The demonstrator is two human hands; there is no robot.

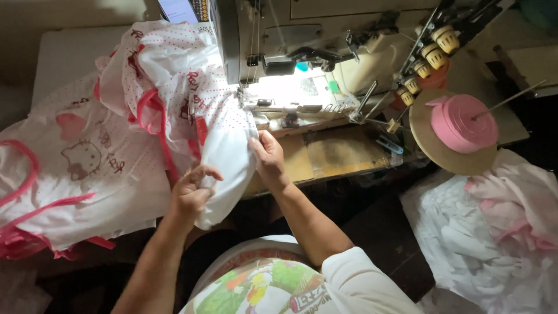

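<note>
A white garment piece (224,157) with pink dots and pink trim lies in front of the sewing machine (273,40). My left hand (192,192) pinches its lower left edge, thumb and fingers closed on the cloth. On the garment's right edge, just below the lit needle area (256,99), my right hand (268,157) grips the fabric. The cloth hangs down over the table edge between both hands.
A heap of white and pink printed garments (81,151) lies to the left. A roll of pink binding tape (462,122) sits on a round wooden disc at right. Thread spools (433,52) stand behind it. More white and pink cloth (500,232) is piled at lower right.
</note>
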